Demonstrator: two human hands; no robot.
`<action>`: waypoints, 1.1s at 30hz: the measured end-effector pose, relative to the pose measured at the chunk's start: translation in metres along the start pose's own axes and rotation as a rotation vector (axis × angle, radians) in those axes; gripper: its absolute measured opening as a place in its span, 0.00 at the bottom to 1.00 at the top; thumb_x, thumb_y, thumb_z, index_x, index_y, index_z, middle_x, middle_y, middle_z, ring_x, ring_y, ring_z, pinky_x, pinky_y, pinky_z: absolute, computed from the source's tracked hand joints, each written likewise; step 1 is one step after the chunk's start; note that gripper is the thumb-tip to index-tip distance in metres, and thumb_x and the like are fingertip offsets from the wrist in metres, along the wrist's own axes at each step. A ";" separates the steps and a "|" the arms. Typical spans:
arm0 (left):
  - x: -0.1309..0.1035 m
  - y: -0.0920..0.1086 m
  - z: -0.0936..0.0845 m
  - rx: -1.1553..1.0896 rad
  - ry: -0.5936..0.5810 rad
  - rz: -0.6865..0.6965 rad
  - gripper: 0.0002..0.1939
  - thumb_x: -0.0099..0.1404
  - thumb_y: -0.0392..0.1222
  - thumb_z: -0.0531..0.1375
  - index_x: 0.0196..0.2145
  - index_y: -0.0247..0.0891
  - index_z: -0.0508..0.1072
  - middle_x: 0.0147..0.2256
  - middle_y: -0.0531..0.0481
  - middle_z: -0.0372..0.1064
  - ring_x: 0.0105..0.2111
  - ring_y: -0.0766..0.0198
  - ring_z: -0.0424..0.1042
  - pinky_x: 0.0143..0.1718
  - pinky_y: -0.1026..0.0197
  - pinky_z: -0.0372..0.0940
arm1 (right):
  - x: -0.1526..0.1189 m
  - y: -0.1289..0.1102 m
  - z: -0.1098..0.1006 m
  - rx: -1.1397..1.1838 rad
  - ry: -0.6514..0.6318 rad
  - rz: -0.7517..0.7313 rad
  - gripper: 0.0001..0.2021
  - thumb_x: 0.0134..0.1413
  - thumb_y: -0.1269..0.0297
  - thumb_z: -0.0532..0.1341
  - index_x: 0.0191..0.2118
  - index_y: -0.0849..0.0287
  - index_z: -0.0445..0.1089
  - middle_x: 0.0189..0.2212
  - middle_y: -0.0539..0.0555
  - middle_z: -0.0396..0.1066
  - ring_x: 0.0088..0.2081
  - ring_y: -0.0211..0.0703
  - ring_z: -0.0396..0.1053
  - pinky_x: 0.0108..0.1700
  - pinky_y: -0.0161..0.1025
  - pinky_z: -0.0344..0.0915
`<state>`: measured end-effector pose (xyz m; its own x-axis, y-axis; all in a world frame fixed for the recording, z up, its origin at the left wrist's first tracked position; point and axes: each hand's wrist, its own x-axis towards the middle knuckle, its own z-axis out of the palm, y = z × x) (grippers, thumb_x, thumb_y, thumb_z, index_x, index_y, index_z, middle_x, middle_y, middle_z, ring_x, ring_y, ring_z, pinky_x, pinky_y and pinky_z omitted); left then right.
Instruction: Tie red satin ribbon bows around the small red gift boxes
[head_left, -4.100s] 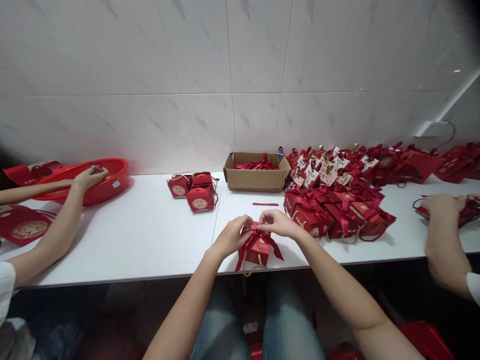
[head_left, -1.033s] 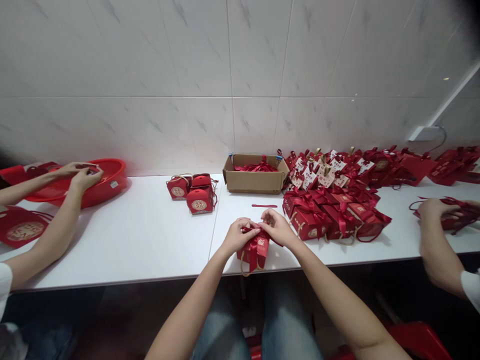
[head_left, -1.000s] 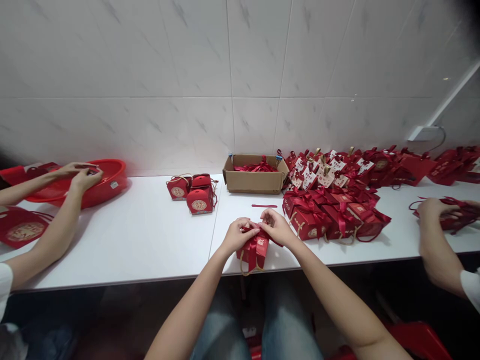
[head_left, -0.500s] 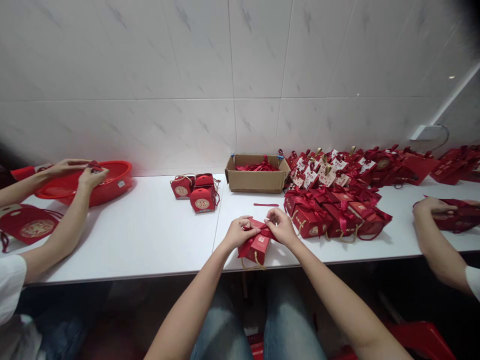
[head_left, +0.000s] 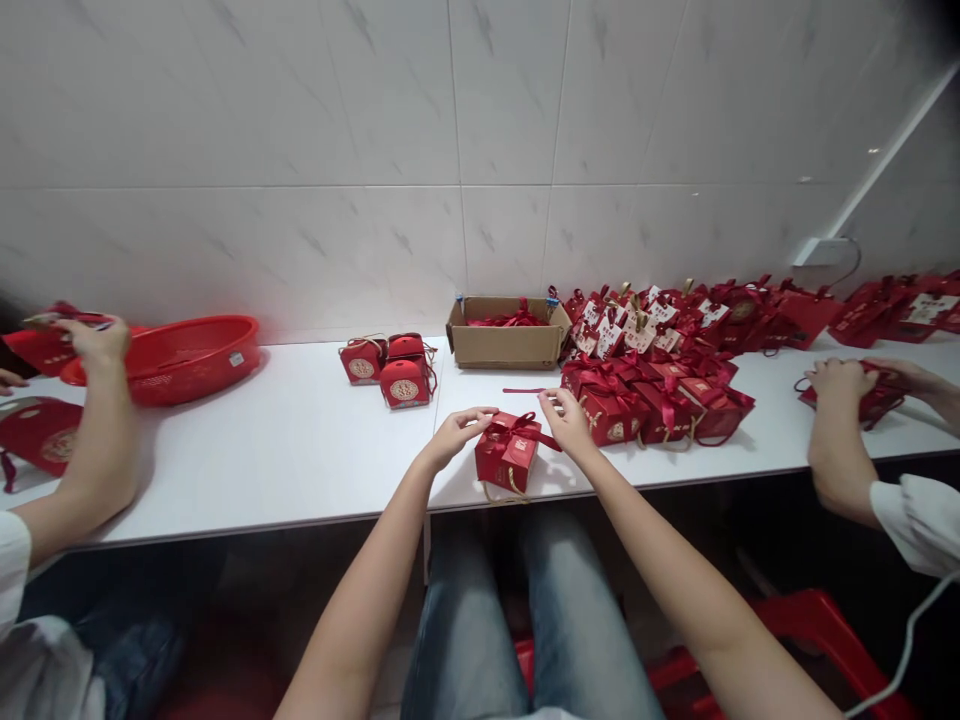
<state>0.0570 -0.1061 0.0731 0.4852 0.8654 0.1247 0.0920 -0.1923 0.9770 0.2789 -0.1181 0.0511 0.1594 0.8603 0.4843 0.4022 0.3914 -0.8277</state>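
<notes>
A small red gift box with a gold rope handle stands near the table's front edge, a red ribbon bow tied on its top. My left hand is at the bow's left side, fingers spread and touching the box's top edge. On the other side my right hand is beside the bow, thumb and fingers apart, close above the ribbon's right tail. A loose strip of red ribbon lies on the table just behind the box.
Behind stands a cardboard box of red ribbons. Bowed red boxes crowd the right, tagged bags behind them. Three red boxes stand left of centre. A red basin is further left. Co-workers' hands work at both sides.
My hands have drawn apart from the bow, which now shows its loops and knot. The left co-worker's hand has moved left from the basin with a red item. The camera view has shifted slightly.
</notes>
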 end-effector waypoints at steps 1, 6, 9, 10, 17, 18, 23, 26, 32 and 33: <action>-0.002 0.000 -0.001 0.004 0.000 0.001 0.15 0.55 0.52 0.62 0.27 0.35 0.74 0.52 0.41 0.66 0.51 0.53 0.66 0.50 0.54 0.59 | -0.003 0.002 -0.001 -0.013 -0.017 -0.001 0.12 0.54 0.57 0.53 0.34 0.60 0.67 0.38 0.57 0.68 0.37 0.42 0.67 0.38 0.39 0.64; -0.008 0.002 0.003 0.034 0.037 0.033 0.13 0.54 0.50 0.63 0.29 0.36 0.74 0.53 0.41 0.65 0.50 0.54 0.66 0.46 0.56 0.63 | -0.009 0.004 -0.002 0.008 -0.125 0.061 0.12 0.48 0.69 0.52 0.37 0.60 0.69 0.41 0.56 0.71 0.43 0.42 0.67 0.48 0.42 0.63; -0.007 0.002 0.010 0.164 0.122 0.092 0.13 0.57 0.49 0.59 0.32 0.36 0.74 0.43 0.42 0.71 0.44 0.56 0.69 0.45 0.55 0.63 | -0.007 -0.002 0.000 -0.008 -0.147 0.064 0.12 0.48 0.66 0.55 0.39 0.60 0.70 0.40 0.56 0.72 0.41 0.43 0.68 0.46 0.42 0.64; -0.007 0.003 0.013 0.236 0.161 0.112 0.12 0.57 0.48 0.59 0.33 0.36 0.74 0.40 0.43 0.72 0.42 0.57 0.70 0.45 0.55 0.63 | -0.005 -0.004 0.001 -0.028 -0.157 0.050 0.12 0.48 0.65 0.56 0.39 0.61 0.70 0.39 0.56 0.72 0.40 0.43 0.69 0.44 0.42 0.64; -0.006 0.008 0.039 0.544 0.443 0.196 0.04 0.54 0.34 0.56 0.29 0.38 0.71 0.32 0.50 0.72 0.35 0.61 0.69 0.42 0.57 0.63 | -0.001 -0.011 0.002 -0.085 -0.204 -0.116 0.10 0.44 0.74 0.54 0.31 0.59 0.70 0.33 0.52 0.72 0.36 0.40 0.68 0.39 0.38 0.63; -0.004 0.008 0.043 0.584 0.478 0.223 0.06 0.53 0.32 0.55 0.28 0.38 0.70 0.31 0.51 0.71 0.35 0.62 0.69 0.41 0.58 0.63 | -0.001 -0.011 0.003 -0.085 -0.195 -0.143 0.11 0.43 0.75 0.53 0.31 0.59 0.70 0.33 0.52 0.71 0.35 0.40 0.67 0.39 0.38 0.63; 0.000 0.005 0.054 0.755 0.458 0.334 0.09 0.51 0.29 0.54 0.27 0.39 0.70 0.30 0.50 0.67 0.34 0.61 0.67 0.39 0.59 0.63 | -0.005 -0.011 0.008 -0.079 -0.181 -0.160 0.09 0.43 0.75 0.54 0.30 0.58 0.69 0.32 0.52 0.69 0.35 0.40 0.66 0.37 0.37 0.63; -0.003 0.002 0.051 0.742 0.465 0.350 0.11 0.52 0.28 0.53 0.30 0.39 0.71 0.32 0.50 0.67 0.34 0.63 0.68 0.38 0.60 0.64 | -0.006 -0.009 0.008 -0.099 -0.173 -0.145 0.08 0.44 0.74 0.55 0.29 0.58 0.70 0.32 0.52 0.69 0.35 0.40 0.66 0.39 0.38 0.63; -0.010 0.002 0.043 0.708 0.612 0.321 0.08 0.52 0.28 0.53 0.28 0.38 0.67 0.29 0.51 0.66 0.30 0.64 0.67 0.35 0.61 0.64 | -0.007 -0.008 0.007 -0.135 -0.162 -0.154 0.13 0.43 0.77 0.52 0.32 0.59 0.70 0.34 0.53 0.70 0.38 0.42 0.67 0.42 0.39 0.64; -0.010 0.003 0.043 0.711 0.598 0.328 0.07 0.53 0.28 0.54 0.27 0.39 0.67 0.29 0.51 0.66 0.31 0.64 0.67 0.35 0.61 0.64 | -0.008 -0.009 0.008 -0.136 -0.153 -0.157 0.13 0.43 0.77 0.52 0.33 0.59 0.70 0.35 0.54 0.70 0.38 0.42 0.67 0.42 0.40 0.64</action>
<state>0.0902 -0.1351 0.0675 0.0783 0.7733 0.6292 0.6277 -0.5286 0.5715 0.2667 -0.1259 0.0523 -0.0487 0.8356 0.5471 0.5306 0.4857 -0.6946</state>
